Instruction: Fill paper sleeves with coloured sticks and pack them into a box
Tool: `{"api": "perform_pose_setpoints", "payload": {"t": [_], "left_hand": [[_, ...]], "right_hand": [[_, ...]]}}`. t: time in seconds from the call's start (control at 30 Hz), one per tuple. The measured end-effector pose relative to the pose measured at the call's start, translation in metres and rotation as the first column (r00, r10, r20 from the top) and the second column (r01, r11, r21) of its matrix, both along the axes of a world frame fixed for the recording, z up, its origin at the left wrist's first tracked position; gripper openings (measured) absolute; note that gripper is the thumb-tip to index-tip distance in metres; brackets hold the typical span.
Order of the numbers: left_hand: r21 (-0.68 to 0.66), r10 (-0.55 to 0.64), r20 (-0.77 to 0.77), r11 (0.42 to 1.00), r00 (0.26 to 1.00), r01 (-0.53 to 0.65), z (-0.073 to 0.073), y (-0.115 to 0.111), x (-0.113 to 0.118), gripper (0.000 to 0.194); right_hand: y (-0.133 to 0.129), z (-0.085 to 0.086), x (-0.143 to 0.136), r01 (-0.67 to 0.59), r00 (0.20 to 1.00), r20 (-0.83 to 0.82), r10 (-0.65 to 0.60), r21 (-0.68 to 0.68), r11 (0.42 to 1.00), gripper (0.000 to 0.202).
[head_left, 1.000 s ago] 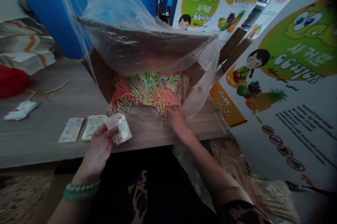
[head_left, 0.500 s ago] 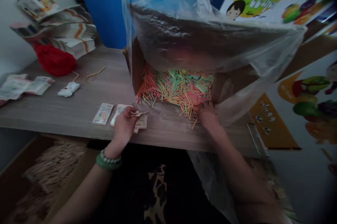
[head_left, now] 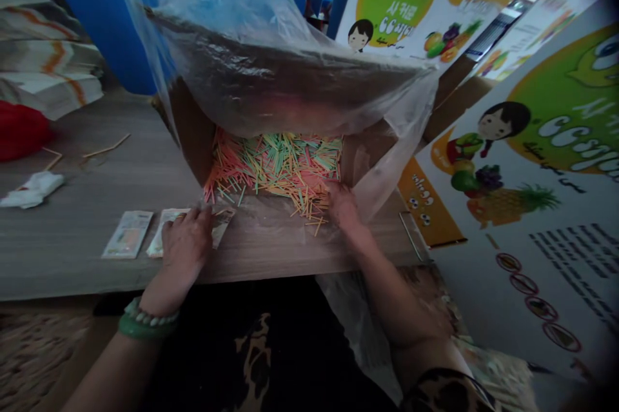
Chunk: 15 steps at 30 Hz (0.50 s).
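Paper packets (head_left: 193, 231) now lie pinned flat under left hand (head_left: 186, 244); right hand (head_left: 344, 206) fingers among sticks (head_left: 275, 167), grip unclear.

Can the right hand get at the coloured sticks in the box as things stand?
Probably yes. The right hand already lies at the near edge of the sticks, where the box opens toward the person. The plastic bag drapes above, not between them.

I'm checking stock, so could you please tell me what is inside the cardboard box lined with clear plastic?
The cardboard box holds a heap of thin coloured sticks: pink, green, yellow, orange. The plastic liner hides the back part.
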<state>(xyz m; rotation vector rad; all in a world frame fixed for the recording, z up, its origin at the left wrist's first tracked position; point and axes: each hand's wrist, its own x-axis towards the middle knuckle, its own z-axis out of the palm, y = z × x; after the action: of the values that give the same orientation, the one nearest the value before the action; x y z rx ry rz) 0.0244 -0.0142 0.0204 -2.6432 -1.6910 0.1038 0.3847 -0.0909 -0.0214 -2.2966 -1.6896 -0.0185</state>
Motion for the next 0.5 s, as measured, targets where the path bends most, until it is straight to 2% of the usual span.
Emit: {"api": "perform_pose_setpoints", "payload": {"t": [0.1,0.17,0.2,0.27,0.33,0.4,0.47,0.5], "left_hand": [[-0.027,0.012,0.055,1.0,0.998,-0.011,0.0,0.003,-0.001,0.052],[-0.004,0.04,0.146,0.999,0.988,-0.04,-0.001,0.005,-0.004,0.048],[0.022,0.054,0.22,0.998,0.974,-0.06,-0.002,0.007,-0.005,0.044],[0.065,0.07,0.406,0.992,0.911,-0.105,-0.003,0.011,-0.009,0.034],[0.056,0.092,0.586,0.986,0.805,-0.154,-0.003,0.016,-0.014,0.025],[-0.037,0.18,0.718,0.975,0.673,-0.221,-0.002,0.02,-0.018,0.019],[-0.221,0.322,0.812,0.941,0.486,-0.256,-0.001,0.023,-0.022,0.016],[-0.326,0.396,0.839,0.915,0.372,-0.239,-0.001,0.023,-0.023,0.017]], "right_hand": [[0.006,-0.005,0.006,-0.013,0.984,-0.176,0.034,0.114,0.993,0.036],[0.008,-0.006,0.007,0.076,0.912,-0.409,0.018,0.211,0.974,0.023],[0.008,-0.006,0.006,0.143,0.833,-0.552,0.023,0.255,0.956,0.017],[0.008,-0.003,0.001,0.263,0.604,-0.793,0.084,0.298,0.917,0.018],[0.007,0.002,-0.011,0.295,0.398,-0.902,0.166,0.297,0.908,0.02],[0.007,0.006,-0.03,0.276,0.25,-0.944,0.215,0.282,0.919,0.021],[0.009,0.006,-0.054,0.224,0.189,-0.948,0.257,0.296,0.929,0.02],[0.011,0.004,-0.068,0.189,0.192,-0.94,0.282,0.317,0.929,0.019]]}}
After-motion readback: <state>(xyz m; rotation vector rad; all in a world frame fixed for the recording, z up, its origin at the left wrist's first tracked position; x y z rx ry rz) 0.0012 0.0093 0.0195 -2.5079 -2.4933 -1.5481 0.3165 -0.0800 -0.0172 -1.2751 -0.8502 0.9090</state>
